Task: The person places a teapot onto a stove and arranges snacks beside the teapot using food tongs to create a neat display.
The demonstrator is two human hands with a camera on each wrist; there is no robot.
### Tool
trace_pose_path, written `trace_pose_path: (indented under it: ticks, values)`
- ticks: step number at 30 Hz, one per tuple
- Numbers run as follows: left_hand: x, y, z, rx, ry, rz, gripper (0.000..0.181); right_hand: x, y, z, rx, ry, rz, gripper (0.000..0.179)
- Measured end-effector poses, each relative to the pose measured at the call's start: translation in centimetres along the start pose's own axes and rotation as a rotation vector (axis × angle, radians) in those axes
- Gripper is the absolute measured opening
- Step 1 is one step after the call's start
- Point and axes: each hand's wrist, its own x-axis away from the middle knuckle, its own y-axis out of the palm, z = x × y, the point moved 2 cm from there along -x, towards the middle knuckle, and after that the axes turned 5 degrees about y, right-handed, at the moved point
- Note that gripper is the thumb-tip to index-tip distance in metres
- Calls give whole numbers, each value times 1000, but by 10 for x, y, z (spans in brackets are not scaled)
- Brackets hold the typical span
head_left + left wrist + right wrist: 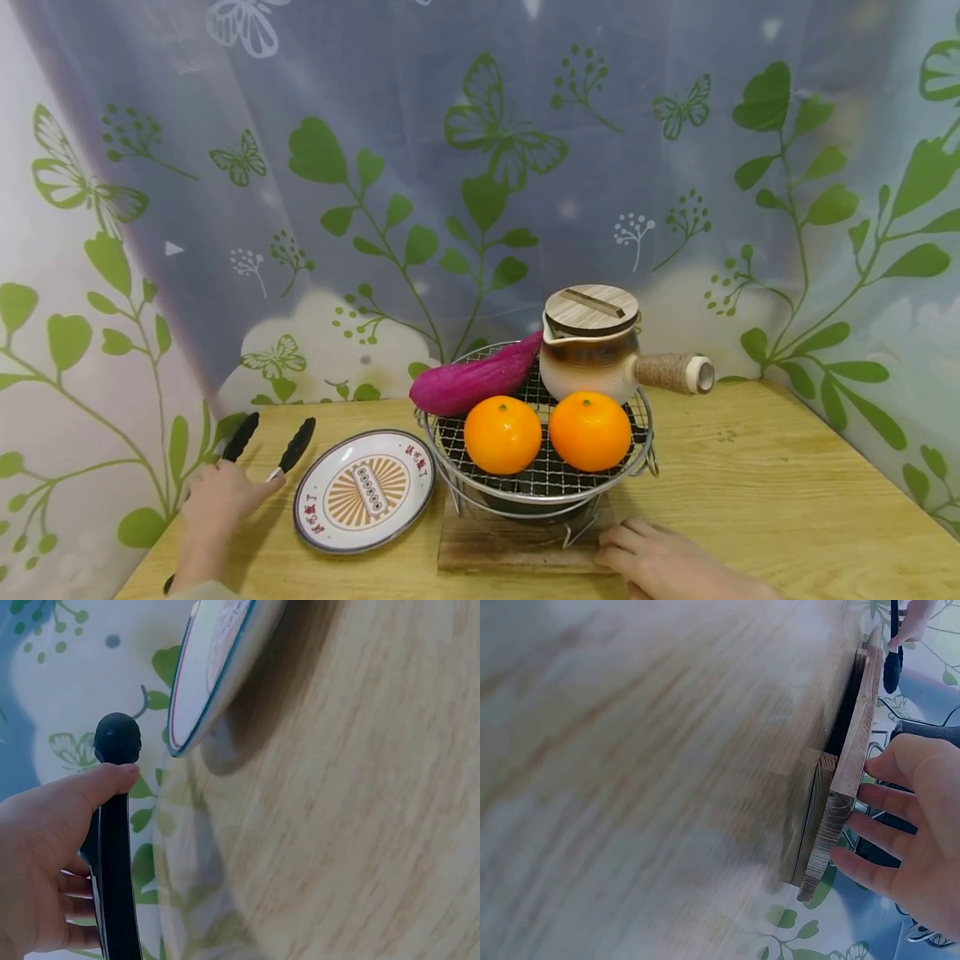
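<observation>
My left hand (221, 500) grips a pair of tongs with black tips (298, 446), spread apart and pointing away from me. In the left wrist view the thumb lies across one black arm of the tongs (116, 862), the other fingers behind it. Just right of the tongs lies a white plate (318, 483) with a dark rim and a printed centre. My right hand (663, 558) has its fingertips at the right front corner of a wooden board (517, 554); the right wrist view shows them along the edge of the board (847, 772).
On the board stands a small round grill (525, 498) with a wire mesh top. It bears a purple sweet potato (476, 383), two oranges (502, 435) and a pot (585, 367) with a wooden lid and rope-wrapped handle pointing right. A patterned curtain (397, 167) hangs behind the table (787, 500).
</observation>
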Motion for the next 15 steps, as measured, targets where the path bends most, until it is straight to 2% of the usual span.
trace_pose_path:
  ticks: [10,15]
  values:
    - [-5,10,-5,-52,40,-9,107,0,-1,-1,20,-5,4,41]
    - [-6,17,-5,-35,9,-16,109,0,-1,-2,28,-4,6,41]
